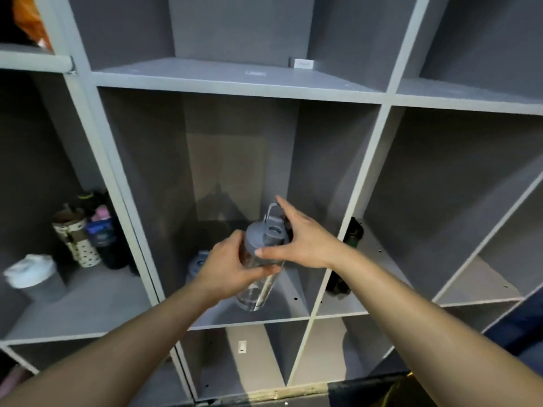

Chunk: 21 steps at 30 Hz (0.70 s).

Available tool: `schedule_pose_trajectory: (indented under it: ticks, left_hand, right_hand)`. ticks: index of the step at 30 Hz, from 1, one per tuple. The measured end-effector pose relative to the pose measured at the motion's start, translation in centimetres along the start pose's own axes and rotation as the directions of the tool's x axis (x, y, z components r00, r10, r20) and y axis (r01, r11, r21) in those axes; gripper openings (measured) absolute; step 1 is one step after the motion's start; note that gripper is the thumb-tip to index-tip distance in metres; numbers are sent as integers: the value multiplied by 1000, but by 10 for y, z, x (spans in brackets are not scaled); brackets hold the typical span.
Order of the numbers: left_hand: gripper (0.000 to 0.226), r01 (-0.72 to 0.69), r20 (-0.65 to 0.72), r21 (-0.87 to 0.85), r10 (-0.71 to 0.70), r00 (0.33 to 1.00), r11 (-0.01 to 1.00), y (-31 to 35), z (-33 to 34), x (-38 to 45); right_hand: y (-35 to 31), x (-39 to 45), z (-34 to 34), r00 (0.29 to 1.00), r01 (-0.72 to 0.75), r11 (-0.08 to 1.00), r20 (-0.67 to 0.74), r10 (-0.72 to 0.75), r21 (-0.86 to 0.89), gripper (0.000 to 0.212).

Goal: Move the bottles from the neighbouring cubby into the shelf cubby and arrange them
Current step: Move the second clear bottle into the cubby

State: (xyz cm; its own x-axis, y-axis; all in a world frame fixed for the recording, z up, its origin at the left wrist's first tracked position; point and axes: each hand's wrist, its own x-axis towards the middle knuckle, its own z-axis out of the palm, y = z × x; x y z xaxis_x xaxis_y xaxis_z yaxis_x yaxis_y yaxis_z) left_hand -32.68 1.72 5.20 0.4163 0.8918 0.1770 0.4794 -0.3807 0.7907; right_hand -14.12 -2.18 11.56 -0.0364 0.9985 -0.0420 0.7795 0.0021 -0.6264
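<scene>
While both hands carry the clear plastic bottle with the grey flip-top lid (260, 268) over the floor of the middle cubby (293, 292), the job is to land it upright and well inside. The left hand (227, 270) has its grip wrapped around the bottle's upper body, at 9 o'clock of the lid; the right hand (302, 239) pinches the lid rim from 3 o'clock, forefinger lifted beside the carry loop. The bottle leans with its base toward the camera, so level it before letting go. A second grey lid (197, 264) shows behind the left wrist at 9 o'clock; set this bottle just beside it, not touching. More bottles (88, 230) wait in the cubby at far 9 o'clock, and a dark green bottle (354, 233) stands at 3 o'clock in the cubby to the right, so leave room deeper in
</scene>
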Motion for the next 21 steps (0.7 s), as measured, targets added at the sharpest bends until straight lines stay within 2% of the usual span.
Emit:
schedule_pose_trajectory:
  ticks: [4,9,15,17,19,21]
  left_hand:
    - [65,82,9,28,-82,997,996,-23,5,13]
    - [71,187,-25,-4,-187,982,982,-52,20,36]
    - [51,299,116,-164,-283,952,940,-105,30,66]
    - [45,408,95,-329,-400,912,852,-116,29,75]
    - [38,533,142,-531,-550,823,659,-118,28,83]
    - [28,597,184,-635,-654,733,490,-117,29,89]
  right_hand:
    - [15,38,20,994,-27,999,103,31,-45,126]
    - [30,81,41,992,5,988,124,14,-153,118]
    - [58,123,66,996,36,980,92,-18,-197,92]
    - [71,134,80,996,16,976,93,4,-218,86]
    - [82,144,96,995,-3,971,95,26,-240,84]
    - [92,151,111,994,-28,972,94,51,-232,86]
